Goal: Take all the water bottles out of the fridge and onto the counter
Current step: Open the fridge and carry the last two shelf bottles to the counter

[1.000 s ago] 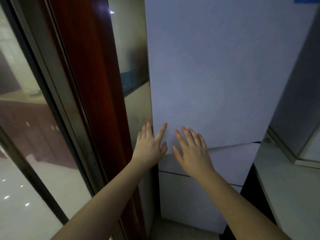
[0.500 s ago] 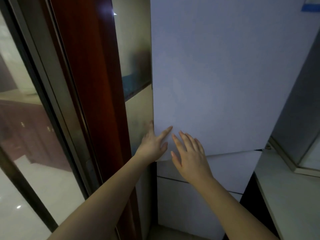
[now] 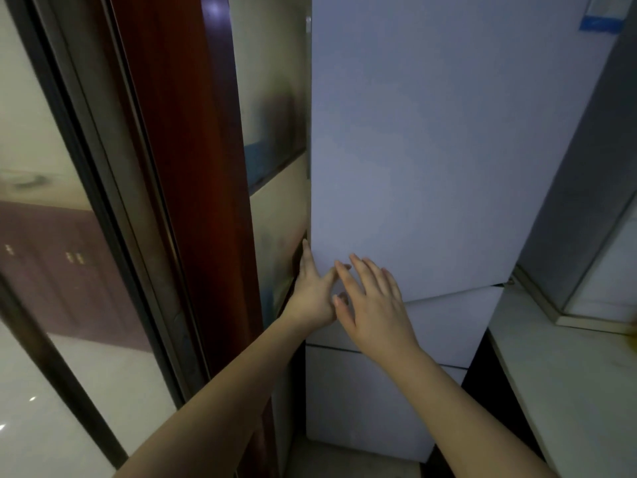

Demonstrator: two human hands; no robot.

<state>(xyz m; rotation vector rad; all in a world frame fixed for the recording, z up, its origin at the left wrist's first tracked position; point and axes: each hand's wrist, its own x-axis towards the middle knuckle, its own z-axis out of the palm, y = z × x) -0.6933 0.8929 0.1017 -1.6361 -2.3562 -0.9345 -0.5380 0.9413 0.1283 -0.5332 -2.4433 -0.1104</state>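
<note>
A tall white fridge (image 3: pixel 431 150) fills the middle of the view, its upper door closed. My left hand (image 3: pixel 312 291) is at the lower left edge of that door, its fingers hooked around the edge and partly hidden in the gap beside the fridge. My right hand (image 3: pixel 374 305) lies flat and spread against the door's lower corner, just right of the left hand. No water bottles are visible. A pale counter (image 3: pixel 565 381) runs along the right side of the fridge.
A dark red wooden door frame (image 3: pixel 186 167) and glass panels (image 3: pixel 44 236) stand close on the left. Two lower fridge drawers (image 3: pixel 444 326) sit under the upper door. A grey box-like appliance (image 3: pixel 586 219) stands on the counter at the right.
My left hand has slid left off the door face and curled its fingers around the door's left edge. My right hand moved slightly left, closer to it.
</note>
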